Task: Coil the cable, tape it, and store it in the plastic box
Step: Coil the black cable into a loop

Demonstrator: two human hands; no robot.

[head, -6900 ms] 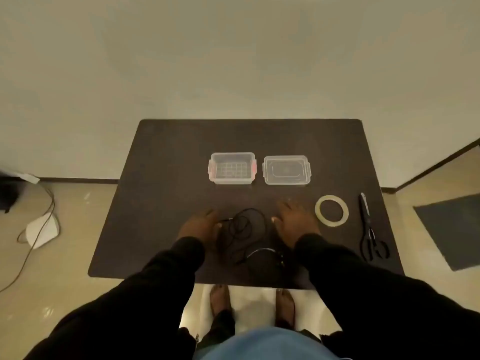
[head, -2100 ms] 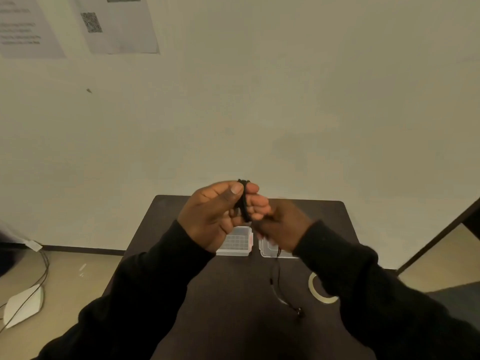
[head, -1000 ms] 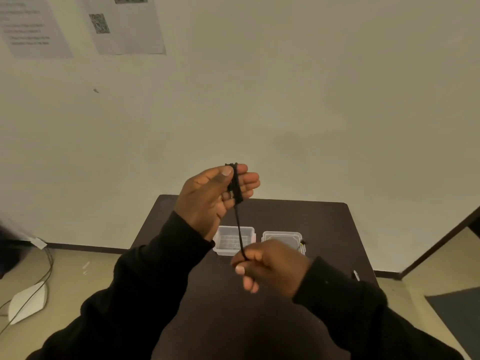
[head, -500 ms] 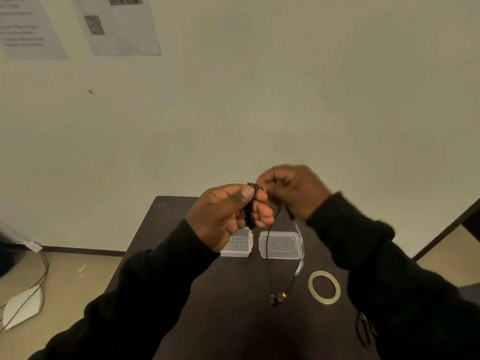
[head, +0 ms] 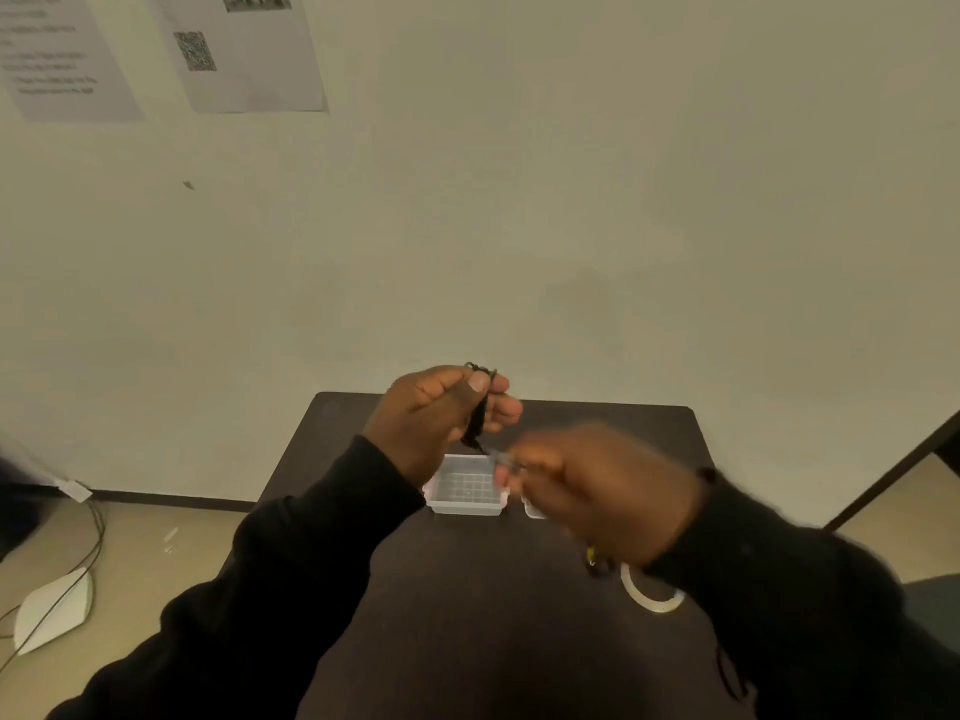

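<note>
Dark surface (head: 467, 615) carries the open plastic box (head: 464, 491) at its middle, with the tape roll (head: 649, 597) nearer and to the right, partly behind the right sleeve. Left hand (head: 431, 423), raised above the box, pinches the coiled black cable (head: 477, 418) between thumb and fingers. Right hand (head: 597, 491) is motion-blurred; fingers curled at the cable's loose strand, grip cannot be told.
</note>
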